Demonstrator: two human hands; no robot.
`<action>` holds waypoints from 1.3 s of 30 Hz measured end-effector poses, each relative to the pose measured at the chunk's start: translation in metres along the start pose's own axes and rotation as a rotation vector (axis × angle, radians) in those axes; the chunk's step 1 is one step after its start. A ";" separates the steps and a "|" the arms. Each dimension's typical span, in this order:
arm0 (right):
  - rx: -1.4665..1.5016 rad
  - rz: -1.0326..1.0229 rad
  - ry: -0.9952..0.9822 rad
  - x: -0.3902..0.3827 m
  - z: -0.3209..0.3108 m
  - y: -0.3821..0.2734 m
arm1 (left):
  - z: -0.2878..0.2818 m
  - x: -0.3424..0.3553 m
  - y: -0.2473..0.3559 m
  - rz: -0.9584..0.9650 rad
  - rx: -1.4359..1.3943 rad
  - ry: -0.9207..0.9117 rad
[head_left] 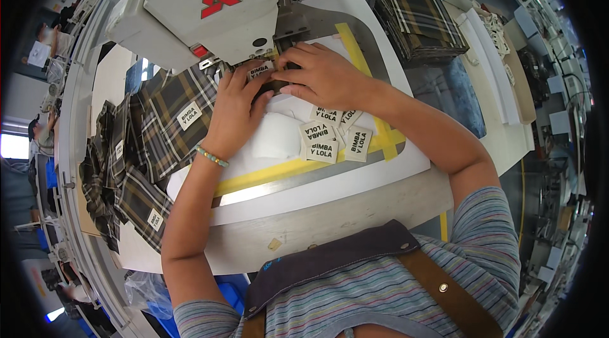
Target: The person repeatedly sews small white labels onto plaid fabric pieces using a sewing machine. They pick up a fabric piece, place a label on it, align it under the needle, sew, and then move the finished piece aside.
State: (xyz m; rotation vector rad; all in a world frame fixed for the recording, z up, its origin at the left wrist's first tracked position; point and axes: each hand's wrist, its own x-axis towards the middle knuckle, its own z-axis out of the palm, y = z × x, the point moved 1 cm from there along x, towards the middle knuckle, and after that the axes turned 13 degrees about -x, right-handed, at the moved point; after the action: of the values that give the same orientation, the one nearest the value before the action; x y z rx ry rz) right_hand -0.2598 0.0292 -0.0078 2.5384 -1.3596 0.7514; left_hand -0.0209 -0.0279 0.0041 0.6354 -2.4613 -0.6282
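Under the head of a white sewing machine, both my hands meet over a small cream cloth label on a dark plaid fabric piece. My left hand, with a beaded bracelet, has its fingers bent over the label's left side and the fabric. From the right, my right hand curls in, thumb and fingertips closed at the label's right edge. The needle area is hidden by the fingers. Just below my hands lie a smooth white pad and a loose group of cream labels.
Plaid pieces with labels spread down the left side. A stack of plaid pieces stands at the far right. Yellow tape borders the work plate. A white tray sits at right, and a blue bin below the table.
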 end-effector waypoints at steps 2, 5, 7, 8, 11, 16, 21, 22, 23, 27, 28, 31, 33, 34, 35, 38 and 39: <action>0.019 0.025 -0.037 0.004 -0.001 -0.004 | -0.004 -0.002 -0.005 -0.015 -0.039 0.032; -0.009 0.018 -0.040 0.005 0.003 -0.004 | -0.009 -0.003 -0.013 0.001 -0.057 0.041; -0.043 -0.004 -0.047 0.005 0.006 -0.001 | -0.012 -0.002 -0.013 0.048 -0.042 -0.003; -0.058 -0.017 -0.062 0.006 0.007 0.001 | -0.013 -0.002 -0.011 0.045 -0.045 -0.037; -0.071 -0.012 -0.076 0.006 0.006 0.000 | -0.015 0.000 -0.006 0.043 -0.051 -0.111; 0.002 0.063 -0.024 -0.001 0.000 0.010 | -0.019 0.001 -0.009 0.019 -0.024 -0.165; 0.018 0.197 0.075 -0.003 -0.017 0.026 | -0.025 0.003 -0.012 0.024 0.029 -0.227; 0.017 0.187 0.077 -0.003 -0.017 0.028 | -0.026 0.003 -0.013 0.032 0.040 -0.238; 0.016 0.177 0.079 -0.003 -0.016 0.031 | -0.027 0.004 -0.015 0.038 0.053 -0.246; 0.003 0.149 0.043 -0.004 -0.017 0.033 | -0.029 0.005 -0.015 0.038 0.072 -0.267; -0.005 0.149 0.039 -0.004 -0.018 0.034 | -0.029 0.006 -0.014 0.033 0.068 -0.268; -0.029 0.152 0.035 -0.005 -0.017 0.037 | -0.031 0.007 -0.013 0.034 0.069 -0.266; -0.045 0.162 0.047 -0.006 -0.017 0.040 | -0.031 0.006 -0.013 0.066 0.082 -0.255; -0.034 0.168 0.041 -0.006 -0.017 0.041 | -0.031 0.006 -0.014 0.080 0.091 -0.250; -0.023 0.175 0.036 -0.006 -0.018 0.041 | -0.031 0.006 -0.013 0.074 0.077 -0.254; -0.015 0.183 0.031 -0.005 -0.020 0.039 | -0.033 0.006 -0.013 0.078 0.069 -0.258; -0.017 0.184 0.031 -0.005 -0.021 0.039 | -0.033 0.006 -0.014 0.090 0.090 -0.253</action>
State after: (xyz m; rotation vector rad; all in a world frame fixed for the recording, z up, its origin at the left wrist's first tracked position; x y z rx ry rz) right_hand -0.3007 0.0181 0.0044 2.4020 -1.5977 0.8022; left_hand -0.0016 -0.0515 0.0242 0.5018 -2.7491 -0.5971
